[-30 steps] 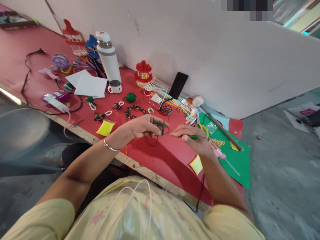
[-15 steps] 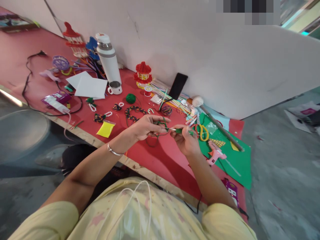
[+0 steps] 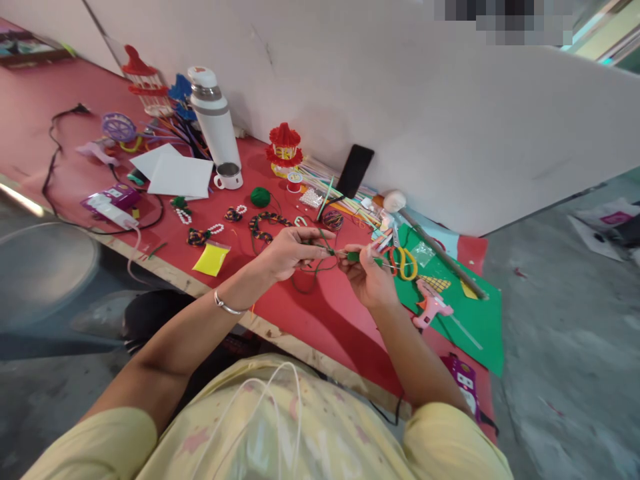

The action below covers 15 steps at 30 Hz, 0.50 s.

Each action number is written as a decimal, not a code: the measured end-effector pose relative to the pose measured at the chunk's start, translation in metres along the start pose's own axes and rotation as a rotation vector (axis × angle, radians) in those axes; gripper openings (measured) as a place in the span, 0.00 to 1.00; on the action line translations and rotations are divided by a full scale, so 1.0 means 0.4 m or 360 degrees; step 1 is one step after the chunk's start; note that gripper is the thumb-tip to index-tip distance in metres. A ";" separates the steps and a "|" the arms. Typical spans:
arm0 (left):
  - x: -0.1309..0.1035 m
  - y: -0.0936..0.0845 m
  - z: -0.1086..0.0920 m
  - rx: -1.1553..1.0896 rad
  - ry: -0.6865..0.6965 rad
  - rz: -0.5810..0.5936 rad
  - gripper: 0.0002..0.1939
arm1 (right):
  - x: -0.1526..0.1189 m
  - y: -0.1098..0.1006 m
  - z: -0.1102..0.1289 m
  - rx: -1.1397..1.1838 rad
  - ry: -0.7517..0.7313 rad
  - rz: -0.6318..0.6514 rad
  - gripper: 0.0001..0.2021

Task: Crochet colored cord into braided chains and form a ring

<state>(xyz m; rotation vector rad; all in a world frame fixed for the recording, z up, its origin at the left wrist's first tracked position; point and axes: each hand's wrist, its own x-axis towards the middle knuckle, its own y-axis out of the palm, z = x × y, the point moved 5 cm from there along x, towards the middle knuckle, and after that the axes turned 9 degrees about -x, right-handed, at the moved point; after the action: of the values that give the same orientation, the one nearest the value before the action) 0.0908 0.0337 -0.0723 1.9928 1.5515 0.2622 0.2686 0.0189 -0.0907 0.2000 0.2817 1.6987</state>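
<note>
My left hand (image 3: 293,253) is closed on green yarn (image 3: 316,272), which loops over its fingers and hangs below them. In my right hand (image 3: 367,277) is a crochet hook with a green handle (image 3: 354,257), its thin metal end pointing left into the yarn at my left fingertips. The two hands almost meet above the red table. Behind them lies a ball of green yarn (image 3: 261,197) with a strand trailing from it. A multicoloured braided loop (image 3: 260,230) lies just behind my left hand.
Yellow-handled scissors (image 3: 407,263) and a pink glue gun (image 3: 433,305) lie right of my right hand, on green sheet (image 3: 480,333). At the back stand a white flask (image 3: 215,127), a cup (image 3: 229,177) and a phone (image 3: 355,172). A yellow packet (image 3: 211,259) lies left.
My hands have come slightly closer together. The hook's metal end has moved left into the yarn at my left fingertips, so less of it shows.
</note>
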 end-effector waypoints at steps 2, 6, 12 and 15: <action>0.004 0.003 0.005 -0.0061 -0.0003 -0.0012 0.24 | -0.002 0.003 -0.002 -0.0013 -0.0006 0.0047 0.16; 0.008 0.010 0.016 -0.0073 0.0005 0.0012 0.24 | 0.000 0.001 0.004 -0.0073 -0.0092 -0.0022 0.16; 0.000 0.012 0.015 -0.0032 0.0034 0.0040 0.25 | 0.009 -0.003 0.007 -0.0159 -0.0179 -0.0131 0.17; -0.004 0.016 0.008 -0.0027 0.0055 0.0041 0.23 | 0.009 -0.006 0.006 -0.0159 -0.0169 -0.0139 0.17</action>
<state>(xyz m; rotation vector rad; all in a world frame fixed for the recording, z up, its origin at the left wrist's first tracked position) 0.0973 0.0303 -0.0710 2.0060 1.5404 0.3208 0.2712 0.0228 -0.0891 0.2004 0.1248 1.6054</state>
